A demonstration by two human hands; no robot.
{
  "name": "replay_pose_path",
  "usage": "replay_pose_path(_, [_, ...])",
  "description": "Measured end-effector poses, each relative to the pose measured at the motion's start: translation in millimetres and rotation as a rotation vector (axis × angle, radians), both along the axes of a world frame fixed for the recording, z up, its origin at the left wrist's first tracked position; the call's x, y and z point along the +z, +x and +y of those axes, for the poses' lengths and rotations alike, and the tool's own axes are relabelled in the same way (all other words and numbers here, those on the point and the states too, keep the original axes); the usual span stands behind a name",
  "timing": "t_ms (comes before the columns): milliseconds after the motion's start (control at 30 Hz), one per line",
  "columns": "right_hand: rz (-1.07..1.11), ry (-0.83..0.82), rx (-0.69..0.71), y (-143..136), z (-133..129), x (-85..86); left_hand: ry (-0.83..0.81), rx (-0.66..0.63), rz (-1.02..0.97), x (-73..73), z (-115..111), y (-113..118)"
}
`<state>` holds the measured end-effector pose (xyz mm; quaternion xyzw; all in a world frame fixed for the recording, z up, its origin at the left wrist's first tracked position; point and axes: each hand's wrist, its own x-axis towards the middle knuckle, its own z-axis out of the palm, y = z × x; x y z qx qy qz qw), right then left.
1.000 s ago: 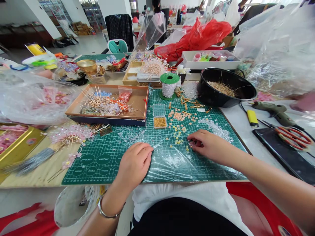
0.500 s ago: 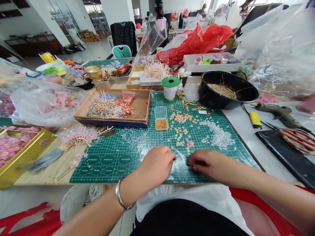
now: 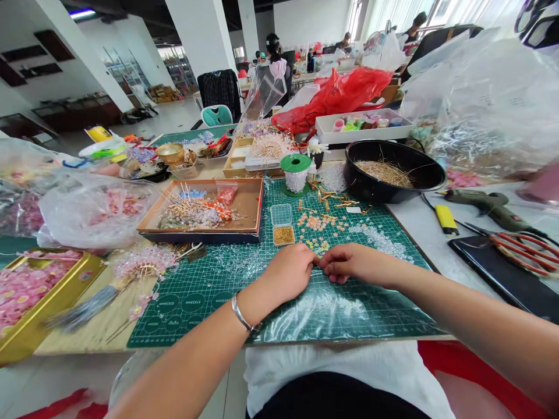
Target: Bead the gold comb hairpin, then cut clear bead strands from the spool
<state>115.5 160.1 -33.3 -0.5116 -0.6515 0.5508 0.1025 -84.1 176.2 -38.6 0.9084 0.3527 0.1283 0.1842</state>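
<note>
My left hand and my right hand meet fingertip to fingertip above the green cutting mat. Both have their fingers pinched together; whatever is between them is too small or hidden to name. Just beyond the fingers lie peach flower-shaped beads and a few yellow ones. A small clear box of gold beads stands with its lid raised, close to my left hand. Loose clear beads are spread past my right hand.
An orange-rimmed box of beaded stems sits at the left, with a green spool behind the beads. To the right are a black basin of gold wires, a glue gun and orange-handled pliers. A gold tin holds pink flowers.
My hands were apart low over the mat; now they have moved forward and together, with the fingertips meeting. The view has tilted up slightly.
</note>
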Motion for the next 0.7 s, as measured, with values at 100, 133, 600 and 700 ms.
replay_pose_path(100, [-0.089,0.113,-0.007,11,9,6.8,0.007,0.058,-0.01,7.1,-2,-6])
replay_pose_path(133, [-0.138,0.173,-0.02,15,15,8.9,0.013,0.079,-0.018,8.9,-3,-9])
replay_pose_path(600, [-0.458,0.622,0.327,9,75,1.4,0.09,0.093,-0.185,-6.4,-5,-25])
replay_pose_path(700, [-0.471,0.629,0.351,9,79,-2.3,0.079,0.076,-0.168,-6.9,-4,-27])
